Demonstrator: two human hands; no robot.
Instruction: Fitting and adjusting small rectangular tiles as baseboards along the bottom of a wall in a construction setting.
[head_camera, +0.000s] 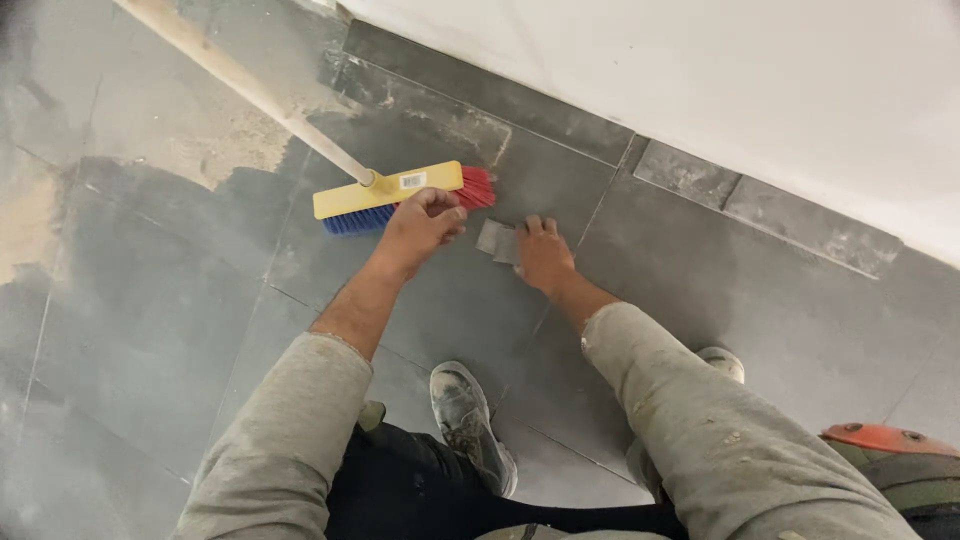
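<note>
Low in the frame, between my knees, my dusty shoe (470, 425) is planting on the floor (760, 300). At centre, my left hand (418, 228) is curling loosely against the broom head (400, 196), gripping nothing; my right hand (543, 256) is pressing flat, fingers spread, on a small grey tile piece (494, 238). Nudged, the leaning broom could be toppling; the piece's edge could be nicking my fingers.

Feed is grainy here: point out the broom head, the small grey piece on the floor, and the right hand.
broom head (385, 190), head view, yellow block
small grey piece (495, 238), head view, bare left part
right hand (543, 255), head view, back of hand
</note>
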